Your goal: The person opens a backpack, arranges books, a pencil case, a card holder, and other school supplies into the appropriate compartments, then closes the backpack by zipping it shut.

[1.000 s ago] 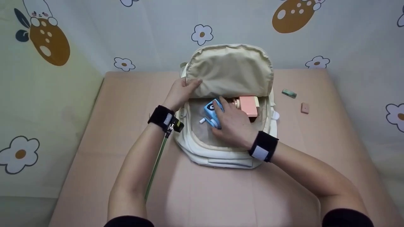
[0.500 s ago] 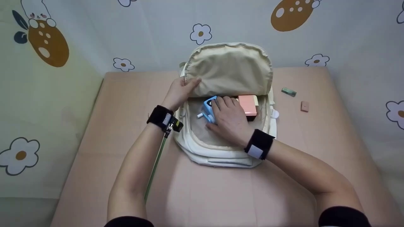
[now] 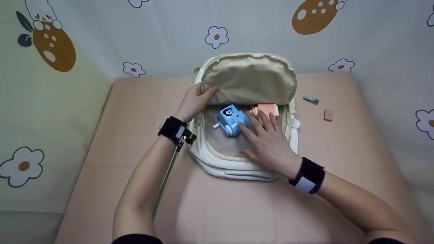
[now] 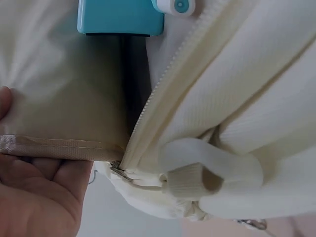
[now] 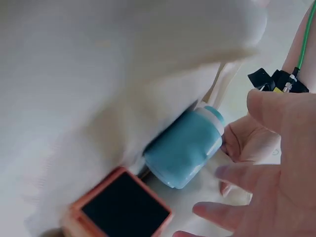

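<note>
Left hand (image 3: 196,101): set at the left edge of the backpack (image 3: 213,164), and the rim of the flap (image 3: 249,81) is pinched there, thumb on the inner face, fingers behind; the flap is held raised at the backpack's far end.
Right hand (image 3: 271,145): brought in across the backpack's near right corner, back of the hand up, fingers nearly straight and spread apart over the opening.
Blue crank box (image 3: 234,119): lodged inside the backpack, left of its middle, right by the index fingertip; whether it is touched cannot be told. The crank is pointed toward the backpack's left side.
Pink crank box (image 3: 267,107): placed inside the backpack's right half, partly covered by the spread fingers.
Table (image 3: 237,210): pinkish, the backpack rested on it; beyond the backpack's right side, a green block (image 3: 311,99) and a small pink block (image 3: 328,115) are seen.
Wall (image 3: 162,37): pale, printed with flowers, behind the backpack.
</note>
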Motion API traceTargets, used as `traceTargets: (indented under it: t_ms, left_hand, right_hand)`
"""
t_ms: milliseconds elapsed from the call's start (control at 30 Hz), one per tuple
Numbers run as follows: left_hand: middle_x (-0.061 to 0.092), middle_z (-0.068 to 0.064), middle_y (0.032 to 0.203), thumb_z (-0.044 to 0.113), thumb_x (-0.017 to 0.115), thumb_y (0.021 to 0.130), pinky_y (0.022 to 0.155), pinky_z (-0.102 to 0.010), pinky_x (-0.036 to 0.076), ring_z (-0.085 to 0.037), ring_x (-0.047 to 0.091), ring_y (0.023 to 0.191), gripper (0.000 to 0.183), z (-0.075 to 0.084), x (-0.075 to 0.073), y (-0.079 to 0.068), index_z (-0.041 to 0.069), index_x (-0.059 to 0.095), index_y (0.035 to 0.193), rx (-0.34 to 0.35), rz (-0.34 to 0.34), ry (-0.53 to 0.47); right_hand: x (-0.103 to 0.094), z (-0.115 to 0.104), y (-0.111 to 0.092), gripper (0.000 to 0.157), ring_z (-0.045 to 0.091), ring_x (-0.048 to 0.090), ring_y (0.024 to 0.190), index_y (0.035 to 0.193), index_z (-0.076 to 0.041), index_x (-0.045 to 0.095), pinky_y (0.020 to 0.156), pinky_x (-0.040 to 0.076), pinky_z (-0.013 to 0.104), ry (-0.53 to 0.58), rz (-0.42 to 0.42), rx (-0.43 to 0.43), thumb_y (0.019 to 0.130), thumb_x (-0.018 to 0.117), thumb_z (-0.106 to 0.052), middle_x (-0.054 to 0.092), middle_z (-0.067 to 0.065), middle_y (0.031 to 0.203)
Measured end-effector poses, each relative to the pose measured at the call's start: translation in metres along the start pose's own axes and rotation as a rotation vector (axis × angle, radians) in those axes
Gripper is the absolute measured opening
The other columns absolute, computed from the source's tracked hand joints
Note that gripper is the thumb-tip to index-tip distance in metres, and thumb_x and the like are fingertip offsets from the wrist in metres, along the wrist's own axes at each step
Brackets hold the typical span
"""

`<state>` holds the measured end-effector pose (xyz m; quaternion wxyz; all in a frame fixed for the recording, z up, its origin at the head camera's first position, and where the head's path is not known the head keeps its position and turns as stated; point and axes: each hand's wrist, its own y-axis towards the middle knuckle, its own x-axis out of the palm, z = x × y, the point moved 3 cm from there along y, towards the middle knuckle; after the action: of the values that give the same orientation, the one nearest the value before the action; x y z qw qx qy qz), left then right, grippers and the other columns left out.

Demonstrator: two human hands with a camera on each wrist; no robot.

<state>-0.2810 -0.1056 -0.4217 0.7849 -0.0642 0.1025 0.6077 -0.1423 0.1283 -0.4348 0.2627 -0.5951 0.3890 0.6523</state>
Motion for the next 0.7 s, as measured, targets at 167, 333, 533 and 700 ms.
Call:
traceTargets:
  t_ms: [167,333,533,700]
  left_hand:
    - [0.068,-0.002,0.125,0.026,0.067,0.100,0.103,-0.028,0.045,-0.013,0.061,0.118,0.035,0.011,0.003,-0.009,0.010,0.064,0.131,0.116,0.026,0.075]
    - [0.066,0.001,0.133,0.017,0.070,0.098,0.107,-0.031,0.043,-0.013,0.058,0.126,0.040,0.032,0.010,-0.027,0.016,0.064,0.137,0.301,0.046,0.332]
    - [0.066,-0.001,0.135,0.005,0.070,0.091,0.103,-0.032,0.048,-0.018,0.061,0.124,0.059,0.049,0.035,-0.063,0.018,0.057,0.147,0.651,-0.006,0.683]
    - [0.063,-0.005,0.140,0.011,0.076,0.090,0.111,-0.033,0.041,-0.023,0.059,0.128,0.062,0.044,0.060,-0.089,0.016,0.056,0.148,0.822,-0.073,0.804]
  right_hand:
    - [0.002,0.007,-0.024,0.075,0.045,0.020,0.150,0.156,-0.012,0.044,0.122,0.013,0.058,0.067,-0.016,0.027,0.097,0.062,-0.055,0.028,0.021,0.164]
    - [0.009,0.018,-0.038,0.070,0.044,0.019,0.151,0.155,-0.008,0.044,0.121,0.019,0.054,0.092,0.020,0.030,0.098,0.064,-0.045,0.029,0.020,0.164]
    - [0.013,0.024,-0.044,0.068,0.042,0.022,0.151,0.153,-0.003,0.046,0.120,0.024,0.053,0.097,0.083,-0.039,0.098,0.068,-0.037,0.034,0.022,0.160]
    - [0.007,0.024,-0.055,0.065,0.037,0.034,0.145,0.151,-0.003,0.048,0.116,0.031,0.049,0.148,0.118,-0.067,0.097,0.070,-0.030,0.045,0.018,0.153]
